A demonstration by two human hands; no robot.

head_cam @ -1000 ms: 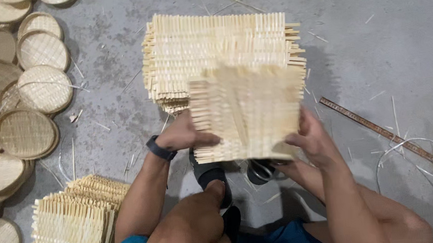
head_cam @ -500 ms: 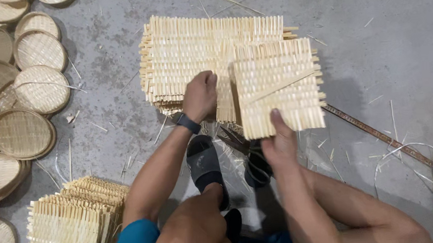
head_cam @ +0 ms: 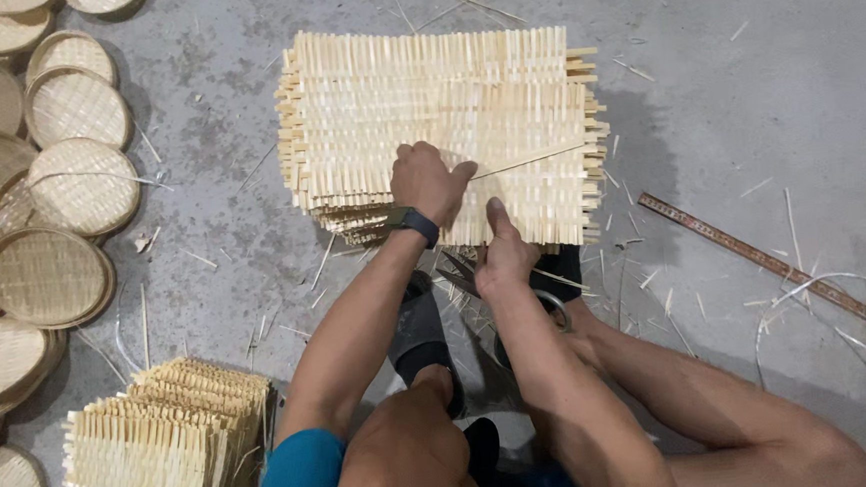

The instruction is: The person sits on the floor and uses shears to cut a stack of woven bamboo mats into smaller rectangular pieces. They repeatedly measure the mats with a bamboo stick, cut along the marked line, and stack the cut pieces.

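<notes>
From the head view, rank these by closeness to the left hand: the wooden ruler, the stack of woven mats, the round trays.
1. Stack of woven mats: directly under the left hand.
2. Wooden ruler: on the floor, right.
3. Round trays: far left.
Ruler and nearest tray are almost too close to call.

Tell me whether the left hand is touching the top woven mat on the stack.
Touching. The head view shows the left hand lying palm down on the top woven mat of the stack, with no gap visible beneath its fingers.
</notes>
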